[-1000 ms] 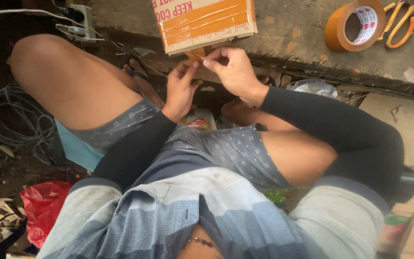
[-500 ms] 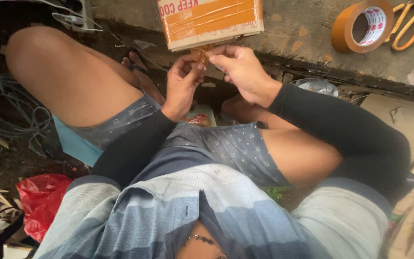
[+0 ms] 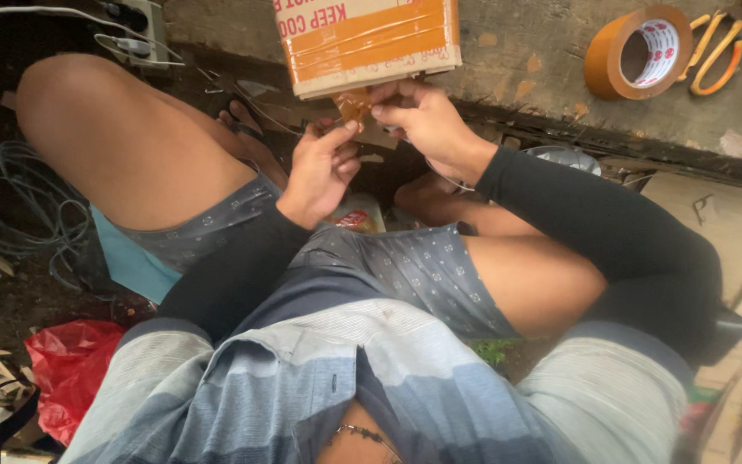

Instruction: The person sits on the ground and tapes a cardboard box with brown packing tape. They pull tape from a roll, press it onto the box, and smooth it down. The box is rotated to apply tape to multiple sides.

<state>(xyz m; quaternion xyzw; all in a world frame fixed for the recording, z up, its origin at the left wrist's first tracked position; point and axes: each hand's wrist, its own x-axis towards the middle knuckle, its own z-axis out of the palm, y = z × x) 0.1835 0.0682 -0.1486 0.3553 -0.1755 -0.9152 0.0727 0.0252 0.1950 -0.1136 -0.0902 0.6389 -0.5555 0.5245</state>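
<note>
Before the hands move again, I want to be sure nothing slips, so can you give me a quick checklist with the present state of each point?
1. Left hand on the tape strip: ok, its fingertips pinch the strip's lower end.
2. Right hand on the strip: ok, its fingers hold it just under the box edge.
3. Cardboard box supported: ok, it rests on the concrete ledge, its near edge overhanging.
4. Strip stuck flat to the box: cannot tell, the fingers hide the joint.
5. Tape roll within reach: ok, on the ledge to the right.
6. Scissors at hand: ok, beside the roll.
</note>
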